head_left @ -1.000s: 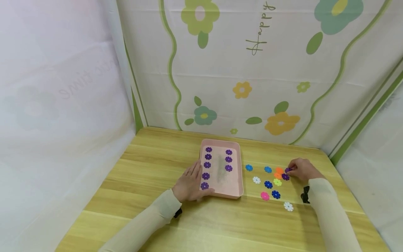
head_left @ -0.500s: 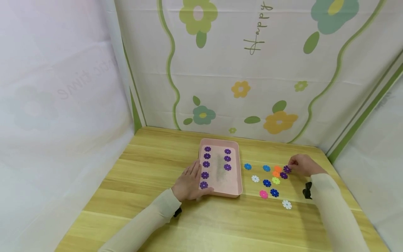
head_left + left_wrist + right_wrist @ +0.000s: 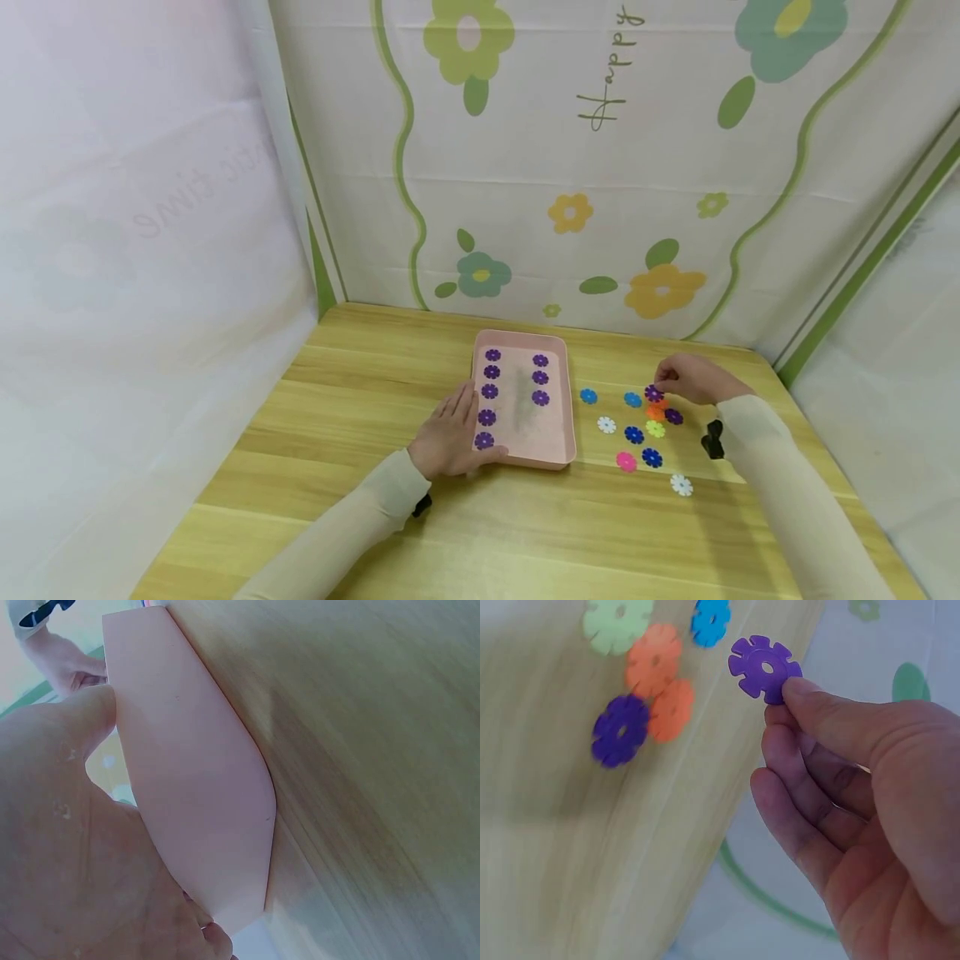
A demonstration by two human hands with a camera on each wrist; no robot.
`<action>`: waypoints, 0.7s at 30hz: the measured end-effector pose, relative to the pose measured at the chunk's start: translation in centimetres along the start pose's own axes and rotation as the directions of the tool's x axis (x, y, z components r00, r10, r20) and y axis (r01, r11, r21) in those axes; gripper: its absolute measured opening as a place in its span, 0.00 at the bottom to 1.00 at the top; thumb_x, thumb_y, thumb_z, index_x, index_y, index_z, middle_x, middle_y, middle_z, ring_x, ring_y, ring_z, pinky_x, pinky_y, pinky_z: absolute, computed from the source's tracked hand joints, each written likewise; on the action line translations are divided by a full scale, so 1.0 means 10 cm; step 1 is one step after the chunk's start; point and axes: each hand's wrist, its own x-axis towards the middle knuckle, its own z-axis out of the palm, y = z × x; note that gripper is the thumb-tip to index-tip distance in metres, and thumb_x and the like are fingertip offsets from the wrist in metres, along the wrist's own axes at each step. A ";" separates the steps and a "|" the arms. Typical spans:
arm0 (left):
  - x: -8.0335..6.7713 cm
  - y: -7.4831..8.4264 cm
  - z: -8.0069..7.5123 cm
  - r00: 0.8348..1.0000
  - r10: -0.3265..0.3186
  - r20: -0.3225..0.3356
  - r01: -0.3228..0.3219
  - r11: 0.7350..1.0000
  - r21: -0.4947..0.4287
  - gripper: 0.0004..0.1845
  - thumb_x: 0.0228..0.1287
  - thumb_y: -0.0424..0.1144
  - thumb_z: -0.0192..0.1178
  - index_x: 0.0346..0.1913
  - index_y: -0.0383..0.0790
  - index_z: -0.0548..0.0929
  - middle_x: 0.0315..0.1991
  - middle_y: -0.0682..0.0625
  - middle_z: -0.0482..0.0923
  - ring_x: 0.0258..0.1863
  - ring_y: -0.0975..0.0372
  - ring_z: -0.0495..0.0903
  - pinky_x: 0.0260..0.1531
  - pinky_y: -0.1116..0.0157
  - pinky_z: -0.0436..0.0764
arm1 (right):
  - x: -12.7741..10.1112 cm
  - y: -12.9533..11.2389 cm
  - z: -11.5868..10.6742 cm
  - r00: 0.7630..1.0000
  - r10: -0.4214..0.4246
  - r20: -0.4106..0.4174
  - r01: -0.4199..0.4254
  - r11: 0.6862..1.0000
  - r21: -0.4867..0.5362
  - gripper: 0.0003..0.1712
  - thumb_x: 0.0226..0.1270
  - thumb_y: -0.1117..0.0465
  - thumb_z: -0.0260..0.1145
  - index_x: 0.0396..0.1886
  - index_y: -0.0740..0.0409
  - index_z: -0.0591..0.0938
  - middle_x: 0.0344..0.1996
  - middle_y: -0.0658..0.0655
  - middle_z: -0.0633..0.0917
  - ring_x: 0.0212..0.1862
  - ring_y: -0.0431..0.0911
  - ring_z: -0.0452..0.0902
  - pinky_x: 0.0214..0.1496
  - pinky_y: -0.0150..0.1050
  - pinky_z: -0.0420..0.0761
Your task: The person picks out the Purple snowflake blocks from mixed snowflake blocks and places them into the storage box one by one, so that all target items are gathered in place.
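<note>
Table: pale wood-grain table (image 3: 360,400), boards running sideways.
Back wall: white cloth (image 3: 600,208) printed with flowers, green wavy lines, "Happy".
Left wall: plain whitish sheet (image 3: 142,250).
Light: soft, even.

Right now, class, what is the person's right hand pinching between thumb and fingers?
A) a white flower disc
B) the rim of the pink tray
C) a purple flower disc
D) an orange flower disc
C: the right hand holds a purple flower disc lifted off the table, while the orange discs lie flat below it.
</note>
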 end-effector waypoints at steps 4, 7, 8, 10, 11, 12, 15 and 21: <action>0.01 -0.02 0.03 1.000 0.005 -0.022 -0.004 1.000 0.004 0.62 0.70 0.79 0.47 0.83 0.27 0.51 0.86 0.33 0.45 0.86 0.43 0.49 0.84 0.48 0.57 | 0.11 -0.22 -0.01 0.999 -0.043 0.015 0.043 0.999 -0.002 0.08 0.79 0.62 0.65 0.39 0.57 0.89 0.36 0.57 0.90 0.32 0.42 0.75 0.38 0.37 0.80; 0.00 -0.01 0.02 1.000 0.007 -0.028 -0.007 1.000 0.001 0.62 0.69 0.79 0.48 0.83 0.27 0.52 0.86 0.33 0.45 0.86 0.43 0.49 0.84 0.48 0.58 | 0.19 -0.39 0.00 0.997 -0.074 0.026 0.074 0.997 -0.008 0.08 0.79 0.63 0.65 0.37 0.56 0.88 0.35 0.57 0.89 0.31 0.41 0.74 0.38 0.37 0.79; -0.01 -0.01 0.01 1.000 0.008 -0.026 -0.008 1.000 0.003 0.62 0.69 0.79 0.47 0.83 0.26 0.52 0.86 0.33 0.45 0.86 0.42 0.49 0.84 0.48 0.58 | 0.22 -0.45 0.00 0.996 -0.084 0.030 0.084 0.996 -0.012 0.08 0.79 0.63 0.65 0.37 0.56 0.88 0.35 0.57 0.89 0.31 0.42 0.74 0.38 0.37 0.79; -0.02 0.00 -0.02 1.000 0.009 -0.021 -0.010 1.000 -0.007 0.62 0.69 0.79 0.47 0.83 0.26 0.52 0.86 0.32 0.46 0.86 0.42 0.50 0.84 0.48 0.58 | 0.27 -0.58 0.01 0.993 -0.110 0.040 0.111 0.994 -0.022 0.08 0.78 0.63 0.66 0.37 0.56 0.88 0.34 0.56 0.89 0.31 0.41 0.74 0.38 0.37 0.79; -0.03 0.00 -0.04 1.000 0.010 -0.018 -0.010 1.000 -0.014 0.62 0.70 0.79 0.47 0.83 0.26 0.53 0.86 0.32 0.46 0.86 0.42 0.50 0.84 0.48 0.59 | 0.30 -0.63 0.02 0.992 -0.120 0.043 0.121 0.992 -0.031 0.08 0.78 0.63 0.66 0.36 0.56 0.88 0.33 0.55 0.88 0.31 0.41 0.74 0.38 0.37 0.79; -0.04 0.01 -0.05 1.000 0.011 -0.012 -0.011 1.000 -0.015 0.62 0.70 0.79 0.46 0.83 0.26 0.53 0.86 0.32 0.46 0.86 0.42 0.50 0.84 0.48 0.59 | 0.33 -0.69 0.03 0.990 -0.130 0.048 0.132 0.990 -0.039 0.08 0.78 0.63 0.66 0.36 0.55 0.87 0.32 0.54 0.88 0.30 0.41 0.74 0.38 0.36 0.79; -0.04 0.01 -0.06 1.000 0.011 -0.023 -0.012 0.999 -0.033 0.62 0.69 0.79 0.45 0.82 0.26 0.54 0.85 0.32 0.48 0.85 0.42 0.52 0.83 0.48 0.60 | 0.41 -0.87 0.04 0.985 -0.161 0.068 0.164 0.985 -0.052 0.08 0.77 0.63 0.67 0.35 0.55 0.87 0.30 0.50 0.87 0.30 0.40 0.74 0.37 0.35 0.79; -0.04 0.02 -0.07 1.000 0.002 -0.013 -0.003 1.000 -0.018 0.62 0.69 0.79 0.48 0.83 0.26 0.53 0.86 0.32 0.47 0.86 0.43 0.51 0.84 0.48 0.59 | 0.53 -1.17 0.06 0.976 -0.181 0.121 0.189 0.981 -0.054 0.08 0.77 0.62 0.68 0.34 0.54 0.87 0.29 0.50 0.87 0.31 0.40 0.74 0.37 0.35 0.79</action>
